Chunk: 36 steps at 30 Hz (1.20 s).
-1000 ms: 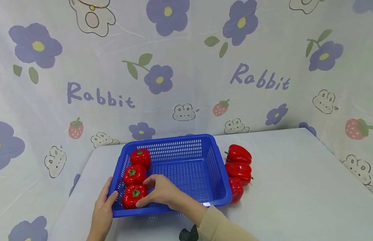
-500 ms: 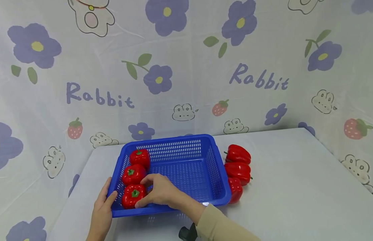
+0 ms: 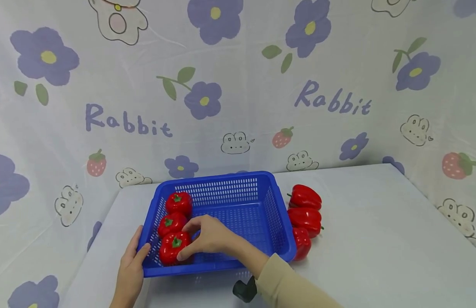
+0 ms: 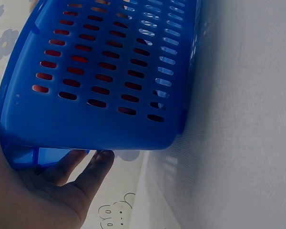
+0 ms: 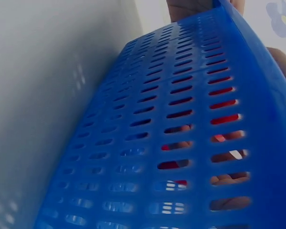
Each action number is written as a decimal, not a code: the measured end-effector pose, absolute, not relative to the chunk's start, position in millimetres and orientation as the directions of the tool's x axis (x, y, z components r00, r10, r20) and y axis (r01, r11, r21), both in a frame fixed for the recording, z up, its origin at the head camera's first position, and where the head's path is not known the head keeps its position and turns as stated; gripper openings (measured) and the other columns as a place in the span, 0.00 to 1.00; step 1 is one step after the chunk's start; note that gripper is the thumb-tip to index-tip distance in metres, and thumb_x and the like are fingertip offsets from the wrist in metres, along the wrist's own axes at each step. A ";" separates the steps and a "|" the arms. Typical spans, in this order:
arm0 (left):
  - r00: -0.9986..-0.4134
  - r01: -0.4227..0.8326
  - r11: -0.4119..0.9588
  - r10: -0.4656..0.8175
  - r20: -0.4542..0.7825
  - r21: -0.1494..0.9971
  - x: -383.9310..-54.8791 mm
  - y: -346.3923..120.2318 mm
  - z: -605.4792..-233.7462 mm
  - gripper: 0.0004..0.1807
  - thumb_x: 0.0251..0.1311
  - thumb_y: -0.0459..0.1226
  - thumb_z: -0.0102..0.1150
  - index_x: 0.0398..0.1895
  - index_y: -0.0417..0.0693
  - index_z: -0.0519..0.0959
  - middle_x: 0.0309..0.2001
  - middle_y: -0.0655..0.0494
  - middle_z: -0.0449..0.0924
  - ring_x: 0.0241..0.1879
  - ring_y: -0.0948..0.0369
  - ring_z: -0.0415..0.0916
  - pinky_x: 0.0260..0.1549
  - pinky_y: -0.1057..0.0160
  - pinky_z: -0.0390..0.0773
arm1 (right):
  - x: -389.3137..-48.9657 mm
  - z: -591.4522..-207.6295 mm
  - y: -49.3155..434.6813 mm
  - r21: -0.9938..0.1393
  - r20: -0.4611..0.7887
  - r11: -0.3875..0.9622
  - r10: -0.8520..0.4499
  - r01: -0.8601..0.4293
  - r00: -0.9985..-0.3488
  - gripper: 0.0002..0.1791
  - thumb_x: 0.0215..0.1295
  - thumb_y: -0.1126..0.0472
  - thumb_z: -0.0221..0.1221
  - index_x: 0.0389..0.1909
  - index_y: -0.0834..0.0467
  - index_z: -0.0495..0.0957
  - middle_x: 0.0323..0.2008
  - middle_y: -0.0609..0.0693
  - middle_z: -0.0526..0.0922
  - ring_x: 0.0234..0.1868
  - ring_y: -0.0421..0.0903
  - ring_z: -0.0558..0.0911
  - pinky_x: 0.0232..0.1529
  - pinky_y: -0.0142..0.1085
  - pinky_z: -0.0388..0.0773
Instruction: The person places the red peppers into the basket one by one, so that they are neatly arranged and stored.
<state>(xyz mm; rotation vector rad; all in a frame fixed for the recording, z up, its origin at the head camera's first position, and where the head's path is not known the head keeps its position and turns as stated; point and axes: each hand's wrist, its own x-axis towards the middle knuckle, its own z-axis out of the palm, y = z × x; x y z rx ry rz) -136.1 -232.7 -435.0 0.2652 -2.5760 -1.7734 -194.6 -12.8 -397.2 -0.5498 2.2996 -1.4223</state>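
Observation:
The blue plastic basket sits on the table, with a column of red bell peppers along its left side: a back one, a middle one and a front one. My right hand reaches over the basket's front rim and grips the front pepper from its right side, thumb in front and fingers behind. With my left hand I hold the basket's front-left rim, thumb on top. In the left wrist view, fingers show under the basket's edge. The right wrist view mostly shows the perforated basket wall.
Just right of the basket, more red bell peppers lie in a column on the white table: a back one, a middle one and a front one. A patterned cloth hangs behind. Under my right forearm is a dark object.
My right hand and the front pepper have shifted slightly right and up in the head view. The left hand stays at the basket's rim, and the basket has hardly moved.

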 end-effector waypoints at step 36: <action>-0.986 -0.137 0.347 -0.138 -0.093 0.928 -136.5 -232.8 -435.0 0.34 0.77 0.45 0.36 0.80 0.50 0.38 0.78 0.48 0.38 0.75 0.44 0.38 0.66 0.39 0.49 | -188.0 -404.9 -18.9 -0.882 -0.098 0.448 -0.475 -0.145 -0.874 0.30 0.43 0.49 0.79 0.46 0.57 0.81 0.36 0.43 0.79 0.39 0.40 0.76 0.38 0.33 0.79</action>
